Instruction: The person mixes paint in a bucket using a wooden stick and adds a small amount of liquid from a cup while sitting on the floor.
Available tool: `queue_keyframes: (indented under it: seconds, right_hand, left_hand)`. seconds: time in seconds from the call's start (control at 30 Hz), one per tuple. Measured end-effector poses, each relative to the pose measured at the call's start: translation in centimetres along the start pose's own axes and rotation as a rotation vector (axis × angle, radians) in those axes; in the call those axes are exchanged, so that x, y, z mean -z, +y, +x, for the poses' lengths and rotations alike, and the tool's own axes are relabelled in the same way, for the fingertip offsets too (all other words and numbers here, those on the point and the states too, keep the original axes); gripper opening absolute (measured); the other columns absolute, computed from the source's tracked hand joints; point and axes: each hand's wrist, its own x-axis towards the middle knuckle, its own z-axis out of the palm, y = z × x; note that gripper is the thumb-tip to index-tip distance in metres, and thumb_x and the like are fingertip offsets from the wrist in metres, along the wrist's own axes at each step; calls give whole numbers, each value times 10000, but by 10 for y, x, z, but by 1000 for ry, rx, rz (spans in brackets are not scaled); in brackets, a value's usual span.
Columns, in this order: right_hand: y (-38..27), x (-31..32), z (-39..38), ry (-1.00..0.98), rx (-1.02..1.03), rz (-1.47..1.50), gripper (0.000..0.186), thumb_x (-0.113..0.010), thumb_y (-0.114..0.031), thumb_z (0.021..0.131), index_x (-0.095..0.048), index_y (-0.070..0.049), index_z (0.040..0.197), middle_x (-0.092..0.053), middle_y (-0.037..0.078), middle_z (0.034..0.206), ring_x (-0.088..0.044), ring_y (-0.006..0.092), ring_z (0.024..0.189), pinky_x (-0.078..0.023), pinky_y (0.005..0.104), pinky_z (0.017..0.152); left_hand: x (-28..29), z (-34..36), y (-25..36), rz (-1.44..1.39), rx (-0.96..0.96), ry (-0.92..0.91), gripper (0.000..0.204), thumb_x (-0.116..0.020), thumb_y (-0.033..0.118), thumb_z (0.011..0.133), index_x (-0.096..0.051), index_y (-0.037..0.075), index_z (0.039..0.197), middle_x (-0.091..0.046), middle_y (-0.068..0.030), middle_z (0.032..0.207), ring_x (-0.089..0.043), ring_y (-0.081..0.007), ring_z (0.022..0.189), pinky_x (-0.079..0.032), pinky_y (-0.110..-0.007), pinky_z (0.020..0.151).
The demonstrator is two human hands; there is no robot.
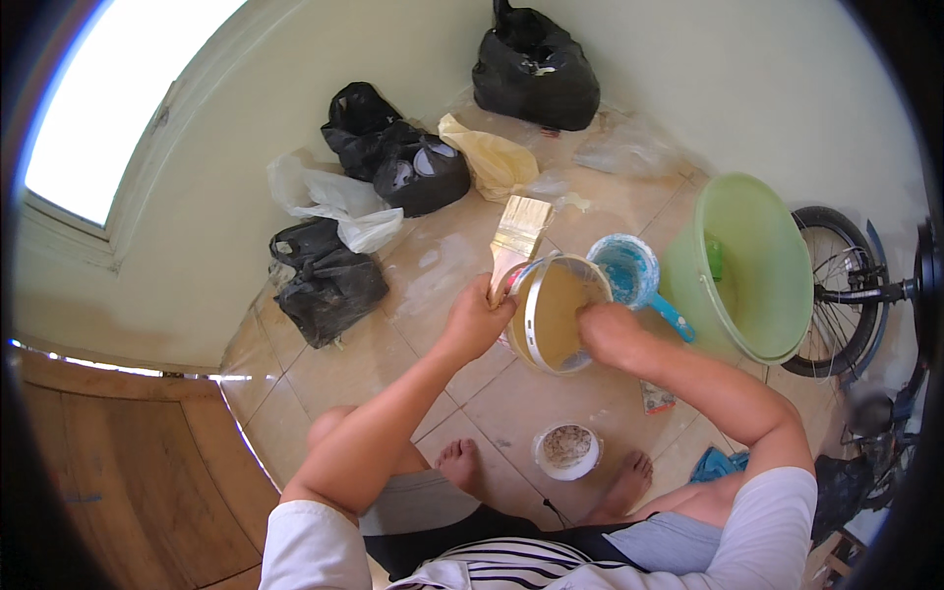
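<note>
My left hand [479, 320] is closed around the handle of a wide paintbrush [521, 224], its pale bristles pointing up and away from me. That hand also rests against the left side of a paint bucket [560, 310]. The bucket is tan inside, with a white band across it. My right hand [612, 334] is curled over the bucket's right rim, and its fingertips are hidden. Just beyond it stands a blue dipper [629, 267], smeared with white, its handle toward me.
A large green tub [752, 270] stands at the right, before a bicycle wheel [836, 290]. Between my feet sits a small white tub [567, 451] with crusty contents. Black plastic bags [423, 167] lie along the far wall. A wooden door [138, 472] is at the lower left.
</note>
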Motion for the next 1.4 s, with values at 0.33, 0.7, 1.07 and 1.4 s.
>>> queue_keyframes:
  seconds: [0.33, 0.7, 1.07, 1.4]
  right_hand:
    - [2, 6, 4, 159, -38, 15, 169, -628, -80, 780, -679, 35, 892, -687, 241, 888, -690, 396, 832, -566, 477, 718]
    - [-1, 2, 11, 218, -90, 40, 170, -630, -70, 789, -678, 25, 921, -694, 237, 954, -692, 397, 871, -565, 472, 738]
    - [6, -7, 9, 203, -50, 125, 168, -607, -130, 864, -631, 34, 894, -661, 240, 958, -673, 407, 792, -548, 510, 688]
    - [-5, -25, 36, 395, 59, 158, 150, -586, -89, 849, -637, 31, 923, -651, 231, 953, -678, 395, 784, -553, 498, 673]
  left_hand:
    - [-1, -2, 3, -38, 4, -19, 266, -689, 226, 879, -618, 9, 1015, -660, -152, 880, -635, -252, 799, -498, -384, 740]
    - [2, -2, 4, -48, -10, -26, 257, -692, 211, 883, -623, -9, 997, -648, -122, 831, -604, -203, 758, -492, -361, 713]
    - [4, 0, 4, -46, -3, -9, 276, -698, 226, 889, -635, -12, 1013, -660, -113, 825, -606, -198, 759, -489, -359, 711]
    - [3, 5, 2, -52, 73, 12, 261, -681, 193, 901, -642, -8, 1063, -685, -96, 881, -628, -164, 821, -508, -327, 767]
